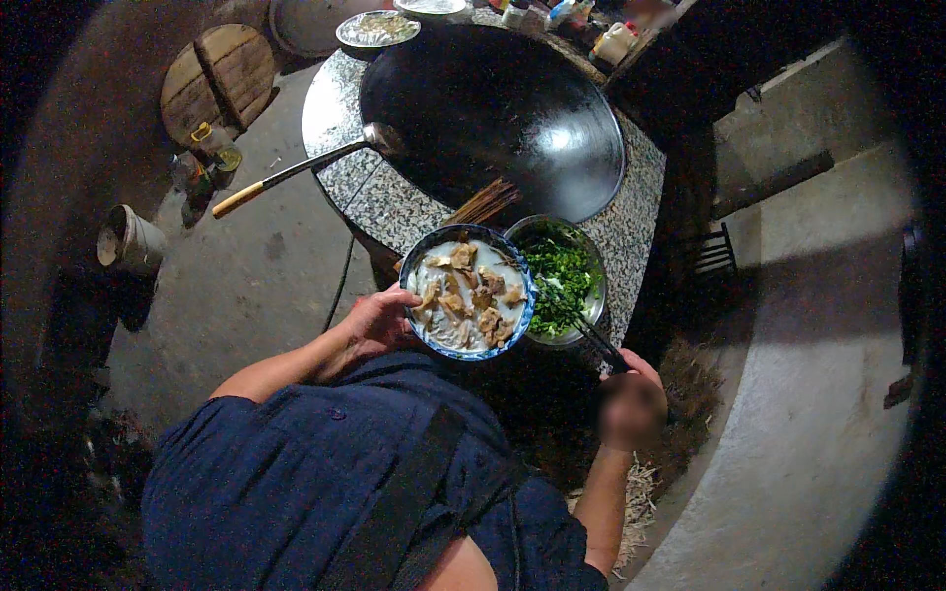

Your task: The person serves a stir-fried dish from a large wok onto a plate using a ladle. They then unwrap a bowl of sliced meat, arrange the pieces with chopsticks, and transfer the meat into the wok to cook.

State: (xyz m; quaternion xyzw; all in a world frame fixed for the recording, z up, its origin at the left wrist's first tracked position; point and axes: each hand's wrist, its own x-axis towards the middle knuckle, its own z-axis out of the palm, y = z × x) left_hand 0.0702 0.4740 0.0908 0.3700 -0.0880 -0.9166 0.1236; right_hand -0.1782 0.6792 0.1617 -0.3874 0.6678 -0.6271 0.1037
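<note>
My left hand point(380, 321) grips the rim of a blue-and-white bowl point(467, 292) that holds whitish soup with brown chunks. Dark chopsticks point(600, 343) are in my right hand point(633, 399), their tips in the chopped green herbs point(558, 284) of a metal bowl point(600, 295). That metal bowl stands on the speckled stone rim point(399, 196) of the stove, and the soup bowl overlaps its left edge in view. Behind both bowls lies a bundled-twig brush point(484, 203), partly hidden. Part of my right hand is blurred.
A large dark wok point(488, 111) is set in the stove. Across its left edge rests a ladle point(295, 173) with a wooden handle. Covered bowls point(378, 29) stand at the far rim, near bottles point(615, 43). On the floor at left are a bucket point(133, 240) and a round wooden lid point(218, 81).
</note>
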